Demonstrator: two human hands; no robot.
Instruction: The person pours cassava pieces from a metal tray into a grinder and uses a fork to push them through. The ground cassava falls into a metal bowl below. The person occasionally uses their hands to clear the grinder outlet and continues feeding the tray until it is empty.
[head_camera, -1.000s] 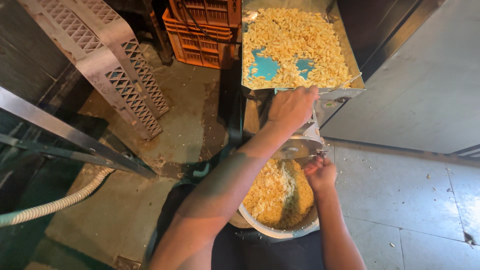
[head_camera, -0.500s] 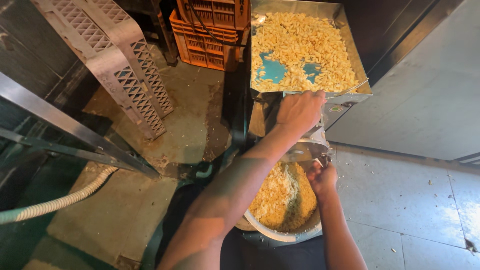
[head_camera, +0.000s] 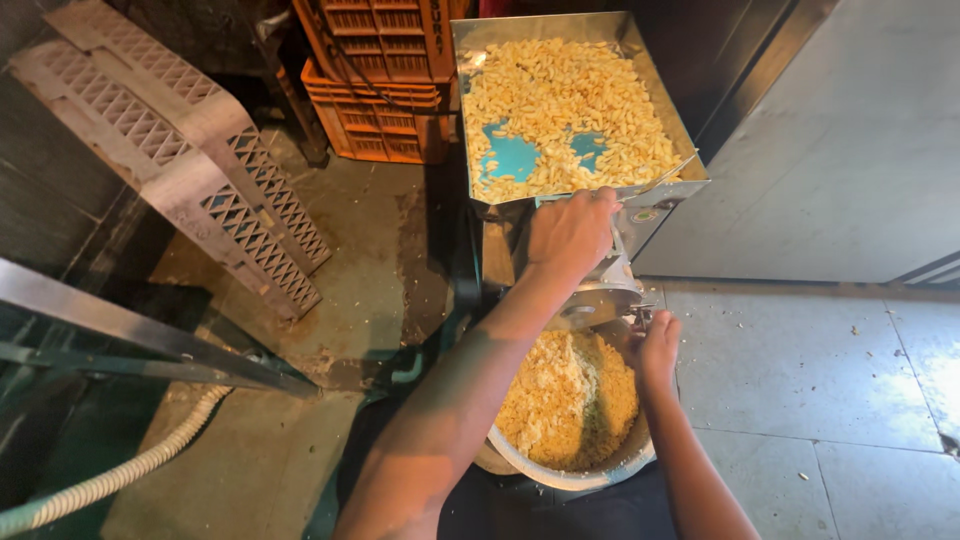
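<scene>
We see our left hand (head_camera: 572, 232) up at the near edge of the metal tray (head_camera: 470, 110). The fingers are curled over that edge, closed on it. The tray sits on top of a metal machine (head_camera: 610, 290) and runs long from near to far. It is full of pale yellow pieces (head_camera: 560, 100), with two bare blue patches near the front. So the pieces lie just beyond the left hand, farther away from us.

Our right hand (head_camera: 655, 345) is lower and nearer to us, to the right. It rests by the rim of the round bowl (head_camera: 560, 475) under the machine. We cannot tell if its fingers pinch anything. The bowl holds a heap of crushed yellow bits (head_camera: 570, 395). The left hand is closer to the tray, and the right hand is closer to the bowl.

Far away stand orange crates (head_camera: 375, 70), stacked up. On the left lean two grey crates (head_camera: 170, 150) with holes. A ribbed pale hose (head_camera: 120, 480) lies near left. A small round sticker on the machine is too tiny to read.
</scene>
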